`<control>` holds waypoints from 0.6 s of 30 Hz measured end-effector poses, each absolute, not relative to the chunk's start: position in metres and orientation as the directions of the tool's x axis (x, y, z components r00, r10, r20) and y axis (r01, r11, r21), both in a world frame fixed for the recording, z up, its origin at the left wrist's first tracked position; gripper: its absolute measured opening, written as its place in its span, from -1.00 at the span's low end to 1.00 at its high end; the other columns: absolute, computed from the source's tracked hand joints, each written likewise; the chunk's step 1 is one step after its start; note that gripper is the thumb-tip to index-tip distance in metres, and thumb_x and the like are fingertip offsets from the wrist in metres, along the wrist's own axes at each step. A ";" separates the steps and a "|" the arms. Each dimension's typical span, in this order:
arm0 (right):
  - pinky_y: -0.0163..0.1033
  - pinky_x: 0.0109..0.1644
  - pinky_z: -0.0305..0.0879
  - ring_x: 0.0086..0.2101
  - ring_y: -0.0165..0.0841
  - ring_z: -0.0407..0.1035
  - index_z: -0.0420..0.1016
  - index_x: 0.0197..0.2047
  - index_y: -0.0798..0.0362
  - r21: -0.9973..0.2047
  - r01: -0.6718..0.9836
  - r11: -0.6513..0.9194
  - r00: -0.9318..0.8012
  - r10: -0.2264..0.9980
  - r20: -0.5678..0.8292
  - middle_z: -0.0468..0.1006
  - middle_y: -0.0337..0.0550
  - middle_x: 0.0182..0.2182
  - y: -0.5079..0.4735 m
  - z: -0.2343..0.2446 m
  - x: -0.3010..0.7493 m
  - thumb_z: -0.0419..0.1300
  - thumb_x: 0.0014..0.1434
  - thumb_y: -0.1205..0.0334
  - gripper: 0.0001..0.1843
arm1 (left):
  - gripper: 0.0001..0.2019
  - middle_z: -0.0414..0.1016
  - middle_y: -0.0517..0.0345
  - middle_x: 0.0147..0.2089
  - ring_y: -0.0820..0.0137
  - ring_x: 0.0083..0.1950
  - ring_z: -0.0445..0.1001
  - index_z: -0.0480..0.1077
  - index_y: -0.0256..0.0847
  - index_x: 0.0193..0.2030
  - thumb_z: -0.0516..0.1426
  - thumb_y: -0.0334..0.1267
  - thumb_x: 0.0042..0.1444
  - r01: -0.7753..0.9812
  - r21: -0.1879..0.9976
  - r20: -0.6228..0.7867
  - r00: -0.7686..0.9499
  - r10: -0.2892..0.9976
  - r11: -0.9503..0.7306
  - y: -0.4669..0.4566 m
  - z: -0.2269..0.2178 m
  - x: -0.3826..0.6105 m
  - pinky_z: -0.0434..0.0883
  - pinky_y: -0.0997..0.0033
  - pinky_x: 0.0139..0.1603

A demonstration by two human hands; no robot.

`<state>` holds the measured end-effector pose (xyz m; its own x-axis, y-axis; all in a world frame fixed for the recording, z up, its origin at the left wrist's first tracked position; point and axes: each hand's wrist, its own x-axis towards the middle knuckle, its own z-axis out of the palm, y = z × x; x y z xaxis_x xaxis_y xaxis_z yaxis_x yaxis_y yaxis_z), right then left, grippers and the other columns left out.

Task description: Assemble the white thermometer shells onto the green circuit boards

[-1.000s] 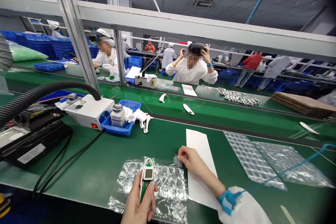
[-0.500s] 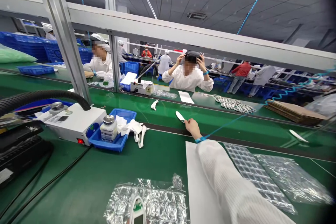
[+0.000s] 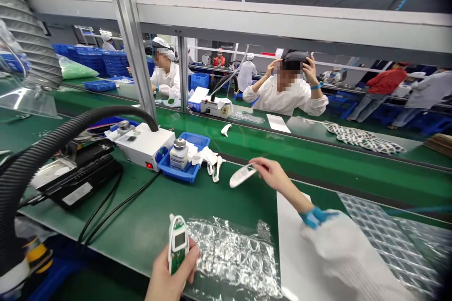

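My left hand (image 3: 171,273), low in the head view, is closed around a white handheld device housing (image 3: 173,231) with a green circuit board and a small grey screen showing. My right hand (image 3: 273,176) pinches one end of a long oval white plastic cover (image 3: 240,177), held above the near edge of the belt. Beside my left hand lies a crinkled clear plastic sheet (image 3: 236,258). Under my right forearm is a white paper sheet (image 3: 294,249). White curved plastic parts (image 3: 216,170) lie at the edge of a blue tray (image 3: 187,175).
The blue tray carries a jar (image 3: 179,156) and white wipes. Left of it stand a white box (image 3: 144,146) with a black hose (image 3: 70,127) and a black device (image 3: 81,178). Clear blister trays (image 3: 384,240) lie right. A co-worker (image 3: 289,84) faces me across the green belt (image 3: 339,164).
My right hand has lifted the white cover off the belt and drawn it back toward me. My left hand has come into view with the device raised. The view has swung left.
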<state>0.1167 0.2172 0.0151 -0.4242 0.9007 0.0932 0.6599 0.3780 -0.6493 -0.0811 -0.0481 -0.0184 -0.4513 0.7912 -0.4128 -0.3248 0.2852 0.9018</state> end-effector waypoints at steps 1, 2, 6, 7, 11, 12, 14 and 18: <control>-0.29 -0.27 0.36 -0.38 -0.35 0.44 0.55 -0.15 0.03 -0.655 0.618 0.434 -0.504 0.859 0.093 0.58 -0.19 -0.36 0.190 0.022 0.115 0.08 0.25 0.26 -0.78 | -0.55 0.28 0.31 -0.60 0.48 -0.54 0.23 0.45 -0.22 -0.37 0.31 0.15 -0.21 -0.289 0.914 -0.390 -0.435 0.811 0.285 -0.046 -0.014 -0.082 0.25 0.49 -0.46; -0.30 -0.23 0.35 -0.34 -0.36 0.45 0.57 -0.19 -0.01 -0.660 0.562 0.498 -0.598 0.797 0.092 0.59 -0.21 -0.31 0.163 0.028 0.113 0.11 0.23 0.25 -0.81 | -0.57 0.28 0.31 -0.59 0.47 -0.53 0.23 0.46 -0.22 -0.34 0.29 0.12 -0.16 -0.253 0.924 -0.372 -0.411 0.832 0.288 -0.044 -0.012 -0.080 0.25 0.50 -0.46; -0.27 -0.22 0.30 -0.31 -0.35 0.42 0.50 -0.13 0.02 -0.607 0.384 0.696 -0.828 0.550 0.107 0.55 -0.16 -0.30 0.076 0.045 0.106 -0.02 0.32 0.31 -0.75 | -0.66 0.49 0.17 -0.41 0.36 -0.38 0.38 0.51 -0.22 -0.26 0.29 -0.01 -0.09 -0.143 0.949 -0.308 -0.239 0.921 0.280 -0.044 -0.012 -0.062 0.32 0.46 -0.35; -0.26 -0.23 0.30 -0.32 -0.35 0.41 0.49 -0.14 0.01 -0.601 0.409 0.687 -0.816 0.570 0.097 0.55 -0.17 -0.31 0.062 0.045 0.107 -0.03 0.33 0.31 -0.75 | -0.67 0.54 0.12 -0.36 0.30 -0.31 0.42 0.51 -0.23 -0.26 0.30 -0.04 -0.09 -0.127 0.952 -0.298 -0.186 0.936 0.278 -0.045 -0.013 -0.058 0.34 0.44 -0.29; -0.26 -0.20 0.38 -0.27 -0.32 0.46 0.36 0.06 -0.01 -0.653 0.498 0.571 -0.681 0.723 0.113 0.57 -0.15 -0.24 0.031 0.025 0.121 -0.02 0.36 0.20 -0.73 | -0.67 0.60 0.06 -0.28 0.21 -0.24 0.49 0.52 -0.25 -0.21 0.30 -0.08 -0.08 -0.145 0.947 -0.300 -0.084 0.950 0.287 -0.050 -0.013 -0.057 0.39 0.36 -0.23; -0.25 -0.12 0.40 -0.18 -0.31 0.47 0.29 0.15 -0.01 -0.638 0.500 0.585 -0.667 0.730 0.148 0.57 -0.11 -0.13 0.025 0.015 0.126 -0.02 0.36 0.19 -0.67 | -0.66 0.61 0.04 -0.26 0.20 -0.22 0.50 0.51 -0.26 -0.20 0.30 -0.09 -0.08 -0.160 0.946 -0.300 -0.108 0.948 0.282 -0.049 -0.012 -0.061 0.39 0.35 -0.21; -0.18 0.09 0.33 0.06 -0.23 0.36 0.13 0.29 -0.01 -0.496 0.481 0.723 -0.731 0.643 0.227 0.44 -0.04 0.12 0.013 -0.007 0.135 0.02 0.34 0.20 -0.52 | -0.64 0.61 0.01 -0.23 0.19 -0.20 0.51 0.49 -0.29 -0.20 0.29 -0.08 -0.07 -0.175 0.948 -0.295 -0.175 0.939 0.265 -0.041 -0.007 -0.070 0.40 0.32 -0.18; 0.01 0.27 0.12 0.24 -0.07 0.11 0.02 0.37 0.08 -0.037 0.325 0.945 -0.902 0.321 0.290 0.22 0.02 0.28 -0.008 -0.051 0.139 0.13 0.26 0.17 -0.33 | -0.64 0.59 0.00 -0.25 0.22 -0.21 0.51 0.46 -0.31 -0.22 0.28 -0.07 -0.06 -0.157 0.962 -0.250 -0.169 0.954 0.224 -0.005 -0.004 -0.080 0.40 0.32 -0.18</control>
<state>0.1394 -0.0077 -0.0508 -0.9017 0.3210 0.2897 0.3248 0.9451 -0.0366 -0.0801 -0.0047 -0.0038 -0.1687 0.9535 -0.2496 -0.1574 0.2240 0.9618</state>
